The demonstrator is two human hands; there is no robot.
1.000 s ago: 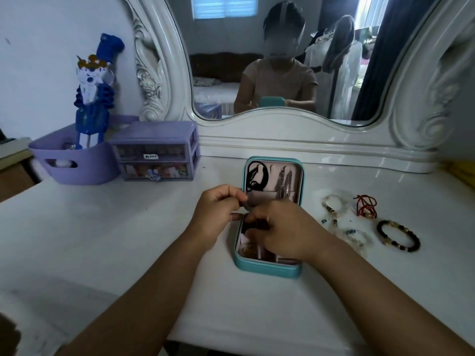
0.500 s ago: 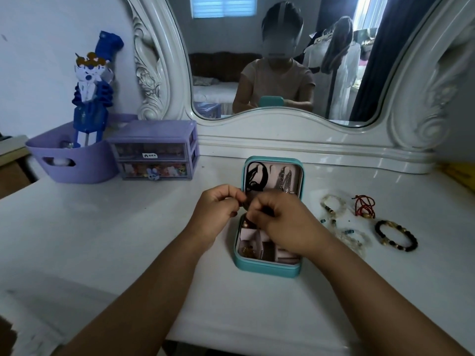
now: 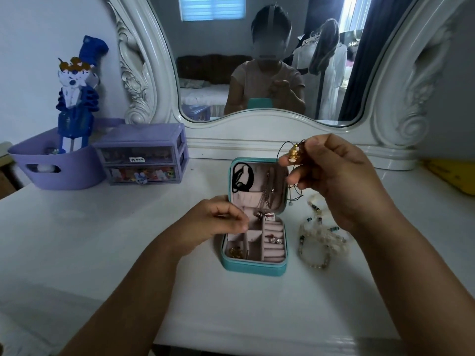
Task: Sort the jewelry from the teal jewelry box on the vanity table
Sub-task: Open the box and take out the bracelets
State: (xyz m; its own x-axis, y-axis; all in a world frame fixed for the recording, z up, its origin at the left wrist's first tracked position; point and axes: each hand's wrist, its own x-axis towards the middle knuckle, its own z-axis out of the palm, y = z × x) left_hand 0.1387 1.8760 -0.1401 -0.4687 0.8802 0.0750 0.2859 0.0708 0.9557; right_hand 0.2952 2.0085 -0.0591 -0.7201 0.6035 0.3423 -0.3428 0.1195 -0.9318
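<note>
The teal jewelry box [image 3: 254,269] lies open in the middle of the white vanity table [image 3: 102,253], its pink lining showing a black cord, silver chains and small earrings. My right hand [image 3: 339,181] is raised above the box's right side and pinches a gold charm on a thin black cord [image 3: 293,154]; the cord ends dangle below my fingers. My left hand [image 3: 216,222] rests at the box's left edge with fingers curled; whether it holds anything is hidden. Beaded bracelets [image 3: 318,240] lie on the table right of the box, partly behind my right wrist.
A purple mini drawer unit [image 3: 144,152] and a purple basket [image 3: 51,163] holding a blue and white figure [image 3: 75,98] stand at the back left. The ornate white mirror [image 3: 257,60] rises behind the box. A yellow object [image 3: 452,176] lies at the far right.
My right hand has lifted out of the box, up and to the right, carrying the gold charm on its black cord. My left hand stayed at the box's left edge.
</note>
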